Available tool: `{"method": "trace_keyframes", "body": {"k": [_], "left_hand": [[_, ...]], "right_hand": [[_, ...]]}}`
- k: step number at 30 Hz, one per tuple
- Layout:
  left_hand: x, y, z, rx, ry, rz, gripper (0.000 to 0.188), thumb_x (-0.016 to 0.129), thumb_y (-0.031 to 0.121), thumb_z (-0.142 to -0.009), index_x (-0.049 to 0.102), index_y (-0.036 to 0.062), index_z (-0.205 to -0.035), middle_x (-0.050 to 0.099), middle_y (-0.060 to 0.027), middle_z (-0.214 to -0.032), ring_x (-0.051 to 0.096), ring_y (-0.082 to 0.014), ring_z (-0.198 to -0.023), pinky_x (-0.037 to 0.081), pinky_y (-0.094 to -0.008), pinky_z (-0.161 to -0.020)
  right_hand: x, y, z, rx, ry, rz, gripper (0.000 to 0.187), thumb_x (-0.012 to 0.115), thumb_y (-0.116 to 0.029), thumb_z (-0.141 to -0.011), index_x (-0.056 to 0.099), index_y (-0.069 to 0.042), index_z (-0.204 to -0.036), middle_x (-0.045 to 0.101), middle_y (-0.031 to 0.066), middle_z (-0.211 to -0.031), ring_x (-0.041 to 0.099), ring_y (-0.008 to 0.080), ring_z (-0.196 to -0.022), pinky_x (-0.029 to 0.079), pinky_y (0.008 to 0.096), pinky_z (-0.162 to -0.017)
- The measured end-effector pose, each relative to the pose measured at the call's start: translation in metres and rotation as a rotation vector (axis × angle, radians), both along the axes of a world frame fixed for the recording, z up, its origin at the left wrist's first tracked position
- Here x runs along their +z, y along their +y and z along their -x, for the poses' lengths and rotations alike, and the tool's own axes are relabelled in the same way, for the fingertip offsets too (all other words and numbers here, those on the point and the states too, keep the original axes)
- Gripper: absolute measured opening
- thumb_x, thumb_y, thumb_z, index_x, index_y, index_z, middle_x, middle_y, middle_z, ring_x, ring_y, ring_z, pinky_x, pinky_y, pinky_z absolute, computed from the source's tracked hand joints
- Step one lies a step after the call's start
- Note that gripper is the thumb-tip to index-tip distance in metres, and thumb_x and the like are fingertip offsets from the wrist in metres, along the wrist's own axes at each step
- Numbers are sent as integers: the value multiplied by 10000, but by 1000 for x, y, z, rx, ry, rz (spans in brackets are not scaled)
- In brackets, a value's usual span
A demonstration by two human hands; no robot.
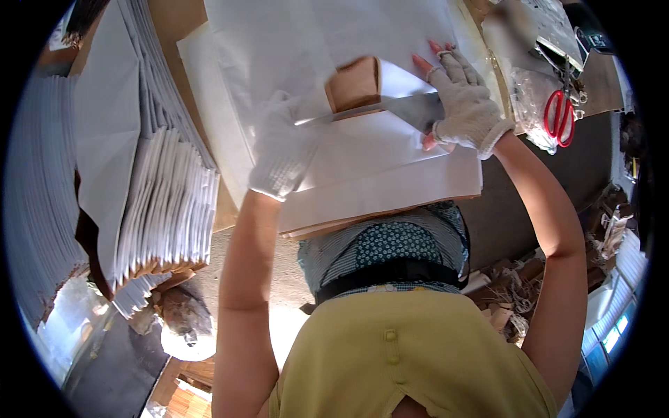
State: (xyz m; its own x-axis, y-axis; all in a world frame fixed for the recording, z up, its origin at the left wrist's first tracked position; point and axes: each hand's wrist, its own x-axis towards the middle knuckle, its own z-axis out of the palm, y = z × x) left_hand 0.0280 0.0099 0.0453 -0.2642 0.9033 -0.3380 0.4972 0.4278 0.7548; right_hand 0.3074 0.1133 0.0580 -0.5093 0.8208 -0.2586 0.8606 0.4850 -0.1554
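White paper, brown on its inner face: one folded piece (380, 143), lying between your hands on top of other white sheets (313, 35), its end open and the brown lining (353, 85) showing.

Left hand (282, 143), white knitted glove: at the left side of the folded piece, blurred; whether its fingers pinch or lie flat, one cannot tell.

Right hand (465, 101), matching glove, fingertips bare: at the right side of the folded piece; fingers spread, thumb well apart from them.

Step in hand, as judged: you are opening out and folding the end of the folded piece. Next move, as judged: calls for even side flaps and a flat, firm crease under both your palms.

Left of the folded piece: one bundle of white paper (164, 209), edges fanned. Right of it: one pair of red-handled scissors (559, 113).

Brands, labels, writing: none you can read; the visible paper faces look plain.
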Motion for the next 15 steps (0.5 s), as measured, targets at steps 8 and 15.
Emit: {"method": "trace_keyframes", "body": {"k": [8,15], "left_hand": [[-14,-21,-18,17,62,-191,250,843,9,-741,833,102,-973,631,-86,-1089,656,-233,-1004,579,-340,-816],[13,-37,-24,-291,-15,-122,300,750,2,-744,814,111,-1016,625,-105,-1206,640,-272,-1116,556,-392,-941]], "right_hand": [[-21,-25,-26,51,269,21,700,877,-174,-669,713,-197,-1349,397,44,-1694,213,359,-1613,210,504,-1309],[-32,-36,-31,227,280,-178,371,756,-266,-891,771,-180,-1251,643,75,-1481,471,352,-1494,241,550,-1280]]}}
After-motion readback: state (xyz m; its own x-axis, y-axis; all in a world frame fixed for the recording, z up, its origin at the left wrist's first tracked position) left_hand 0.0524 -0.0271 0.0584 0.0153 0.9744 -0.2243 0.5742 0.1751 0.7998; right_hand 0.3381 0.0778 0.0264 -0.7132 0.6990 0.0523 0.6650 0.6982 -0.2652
